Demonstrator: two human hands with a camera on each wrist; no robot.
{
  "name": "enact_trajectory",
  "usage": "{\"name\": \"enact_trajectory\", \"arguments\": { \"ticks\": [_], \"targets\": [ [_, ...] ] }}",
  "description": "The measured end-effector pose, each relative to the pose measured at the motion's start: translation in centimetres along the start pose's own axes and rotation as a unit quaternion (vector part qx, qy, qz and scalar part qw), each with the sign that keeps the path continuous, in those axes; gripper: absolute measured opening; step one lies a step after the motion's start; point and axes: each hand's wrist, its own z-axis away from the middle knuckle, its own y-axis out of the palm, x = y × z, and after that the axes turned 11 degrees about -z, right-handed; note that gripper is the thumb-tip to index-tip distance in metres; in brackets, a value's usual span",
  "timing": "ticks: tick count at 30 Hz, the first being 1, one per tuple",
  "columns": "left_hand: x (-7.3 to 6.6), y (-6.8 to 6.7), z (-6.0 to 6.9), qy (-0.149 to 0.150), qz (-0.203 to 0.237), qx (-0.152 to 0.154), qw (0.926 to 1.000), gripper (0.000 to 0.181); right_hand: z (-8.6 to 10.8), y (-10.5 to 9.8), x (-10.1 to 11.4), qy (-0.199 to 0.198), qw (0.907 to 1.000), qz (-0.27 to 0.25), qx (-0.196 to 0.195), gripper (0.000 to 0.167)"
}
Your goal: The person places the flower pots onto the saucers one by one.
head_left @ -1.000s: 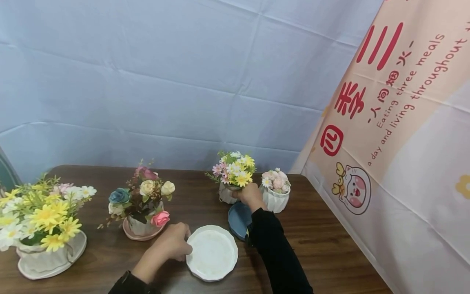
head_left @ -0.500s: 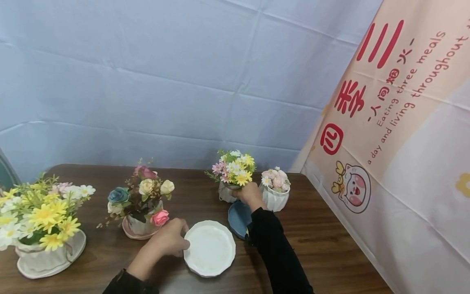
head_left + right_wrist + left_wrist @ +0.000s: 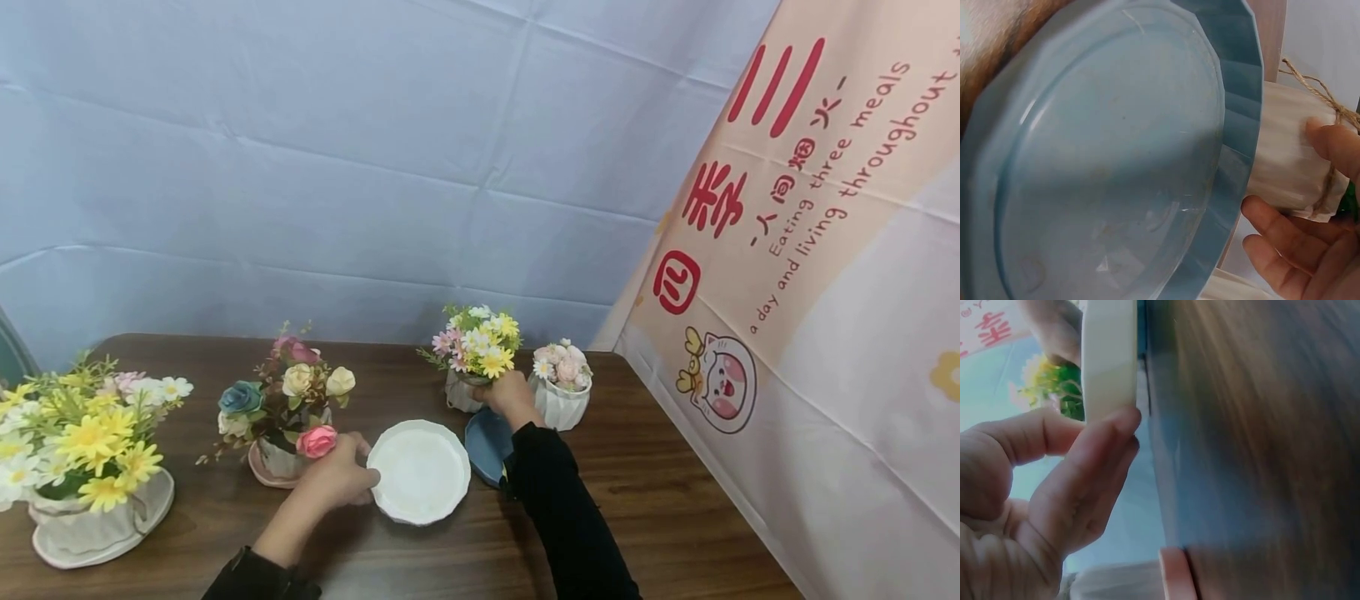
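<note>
My left hand (image 3: 339, 477) pinches the left rim of a round white saucer (image 3: 420, 472) between thumb and fingers. In the left wrist view the saucer (image 3: 1110, 359) is held a little above the table. My right hand (image 3: 513, 400) grips a white flowerpot (image 3: 461, 393) of yellow, white and pink daisies at its near right side. The right wrist view shows twine (image 3: 1313, 87) round that pot, with the thumb and fingers (image 3: 1285, 240) against it. A blue saucer (image 3: 487, 446) lies below my right forearm, partly covered by the sleeve.
Close to my right hand stands a white ribbed pot (image 3: 562, 404) of pale pink flowers. A rose pot on a pink saucer (image 3: 266, 475) is just beyond my left hand. At far left, a large daisy pot (image 3: 86, 533) sits on a white saucer. Hanging cloth backs the table.
My left hand has moved the white saucer away from me and slightly left, nearer the rose pot. The right hand stays at the daisy pot.
</note>
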Motion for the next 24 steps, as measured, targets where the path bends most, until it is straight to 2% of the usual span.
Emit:
{"name": "enact_trajectory", "arguments": {
  "ticks": [6, 10, 17, 24],
  "targets": [
    [0.7, -0.3, -0.2, -0.018, -0.007, -0.024, 0.9995, 0.026, -0.1, 0.0, 0.0, 0.0, 1.0, 0.006, 0.002, 0.05],
    [1.2, -0.4, -0.4, -0.025, -0.011, -0.027, 0.9993, 0.028, -0.1, 0.0, 0.0, 0.003, 1.0, 0.006, 0.003, 0.051],
    [1.2, -0.5, -0.7, -0.053, 0.016, -0.005, 0.9985, 0.032, -0.1, -0.1, -0.1, 0.009, 0.9999, 0.009, 0.005, 0.052],
    [1.0, -0.6, -0.8, -0.058, 0.089, 0.021, 0.9941, 0.038, 0.0, -0.1, 0.1, 0.027, 0.9996, 0.004, 0.012, 0.05]
  ]
}}
